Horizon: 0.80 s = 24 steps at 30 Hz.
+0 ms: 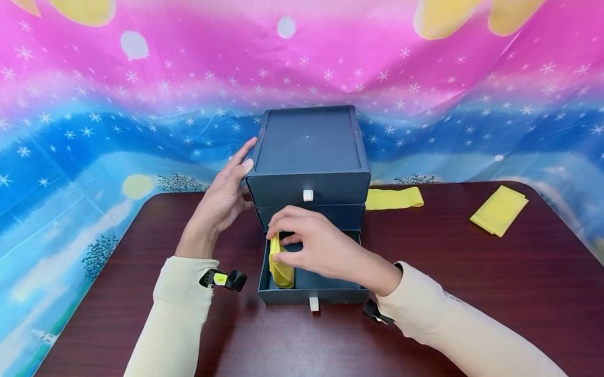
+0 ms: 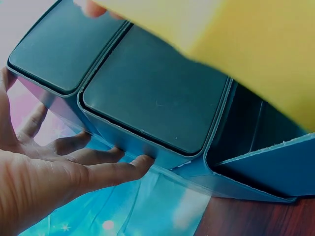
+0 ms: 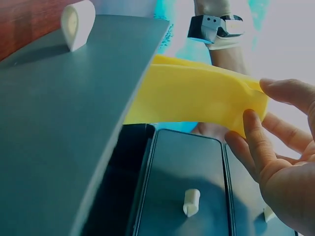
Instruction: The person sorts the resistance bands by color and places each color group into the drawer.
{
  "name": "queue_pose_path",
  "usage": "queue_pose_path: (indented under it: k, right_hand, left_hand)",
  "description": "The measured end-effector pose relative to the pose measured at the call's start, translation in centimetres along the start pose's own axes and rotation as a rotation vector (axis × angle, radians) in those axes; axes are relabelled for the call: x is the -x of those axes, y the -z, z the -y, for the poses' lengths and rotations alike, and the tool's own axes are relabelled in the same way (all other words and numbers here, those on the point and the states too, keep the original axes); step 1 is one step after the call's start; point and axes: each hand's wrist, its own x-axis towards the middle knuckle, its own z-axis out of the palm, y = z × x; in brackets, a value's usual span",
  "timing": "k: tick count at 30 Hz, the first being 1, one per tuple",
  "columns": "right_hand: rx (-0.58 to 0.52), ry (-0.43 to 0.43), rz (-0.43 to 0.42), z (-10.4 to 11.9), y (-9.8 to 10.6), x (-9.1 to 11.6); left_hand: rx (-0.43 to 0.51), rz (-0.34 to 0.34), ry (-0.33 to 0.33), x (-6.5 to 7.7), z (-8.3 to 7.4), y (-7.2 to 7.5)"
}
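Note:
A dark grey drawer unit [image 1: 307, 140] stands on the table, its bottom drawer [image 1: 332, 294] pulled out and the two above it closed. My left hand [image 1: 221, 195] rests along the unit's left side, fingers extended against the wall in the left wrist view. Over the open drawer, my right hand [image 1: 316, 238] pinches the upper end of a folded yellow band [image 1: 282, 273]. That band stands on edge at the drawer's left side, its lower end inside. In the right wrist view, thumb and fingertips meet the end of the smooth yellow band [image 3: 197, 93].
A flat yellow strip [image 1: 396, 198] lies right of the unit, partly hidden behind it. Farther right is a folded yellow piece [image 1: 499, 211]. White pull tabs [image 1: 308, 195] stick out from the drawer fronts. A printed cloth backdrop [image 1: 202, 103] hangs behind the brown table [image 1: 439, 317].

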Motion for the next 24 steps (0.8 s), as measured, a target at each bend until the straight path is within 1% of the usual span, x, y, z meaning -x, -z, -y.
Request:
queue_pose_path:
  k: [3, 6, 13, 17, 24]
  right_hand:
    - [-0.011, 0.01, -0.012, -0.2, -0.4, -0.2]
    - [-0.003, 0.001, -0.019, -0.8, -0.7, 0.1]
    - [0.061, -0.071, -0.019, -2.6, -0.3, 2.3]
    - [0.101, -0.083, -0.02, -3.6, 0.1, 3.6]
    - [0.199, -0.08, 0.013, -5.6, 0.7, 5.3]
  left_hand:
    - [-0.001, -0.001, 0.0, 0.0, 0.0, 0.0]
    - [-0.002, -0.006, 0.002, -0.1, 0.1, 0.0]
    - [-0.012, -0.013, 0.004, -0.1, -0.1, 0.0]
    - [-0.017, -0.014, 0.007, -0.1, -0.1, 0.0]
    - [0.003, -0.011, 0.013, 0.0, 0.0, 0.0]
